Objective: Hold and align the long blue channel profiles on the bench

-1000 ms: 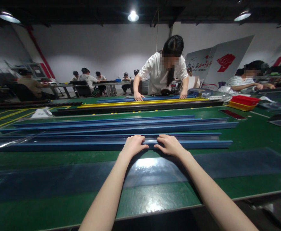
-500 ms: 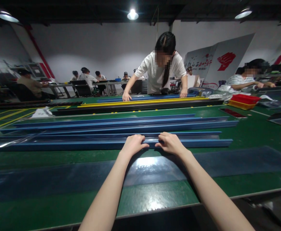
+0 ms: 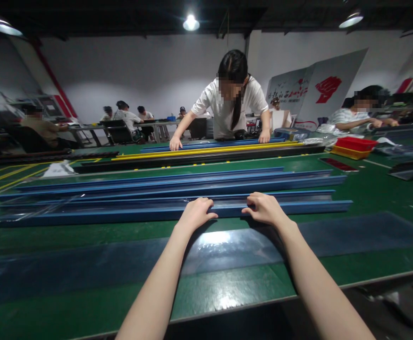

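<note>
A long blue channel strip [image 3: 229, 210] lies across the green table in front of me. My left hand [image 3: 196, 214] grips it left of its middle, fingers curled over the top and thumb at the near wall. Farther right, my right hand [image 3: 265, 209] holds the same strip in a similar way. The fingertips of both hands are partly hidden inside the channel. Clear film shows at the strip's left part. Between my forearms and beyond them on both sides, a long flat sheet of clear film [image 3: 227, 252] lies on the table, reflecting the lamp.
More blue channel strips [image 3: 227, 183] lie just behind. Farther back are yellow and black strips [image 3: 206, 156], with a co-worker [image 3: 232, 104] leaning over them. Red and yellow trays [image 3: 354, 147] and a dark red flat object [image 3: 338, 164] sit to the right. The table's front edge [image 3: 248, 304] is near me.
The blue channel strip has shifted to the right along the table. My right hand has moved right, widening the gap between my hands. The view has turned slightly.
</note>
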`<control>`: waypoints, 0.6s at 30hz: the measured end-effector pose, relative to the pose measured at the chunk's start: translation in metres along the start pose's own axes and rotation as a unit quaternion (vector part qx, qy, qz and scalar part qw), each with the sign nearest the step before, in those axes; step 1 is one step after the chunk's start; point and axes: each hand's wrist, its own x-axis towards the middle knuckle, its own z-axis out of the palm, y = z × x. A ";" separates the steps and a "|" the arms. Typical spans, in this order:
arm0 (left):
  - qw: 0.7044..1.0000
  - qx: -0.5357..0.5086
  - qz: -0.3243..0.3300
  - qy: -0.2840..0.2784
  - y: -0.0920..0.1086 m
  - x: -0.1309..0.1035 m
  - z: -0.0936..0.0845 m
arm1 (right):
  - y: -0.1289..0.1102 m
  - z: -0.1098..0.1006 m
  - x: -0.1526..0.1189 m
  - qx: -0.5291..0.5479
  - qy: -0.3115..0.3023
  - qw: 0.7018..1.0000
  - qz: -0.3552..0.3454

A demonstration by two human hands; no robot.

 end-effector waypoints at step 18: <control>1.000 -0.001 0.008 0.007 -0.001 0.000 0.003 | -0.014 0.008 -0.001 0.025 -0.051 0.998 -0.026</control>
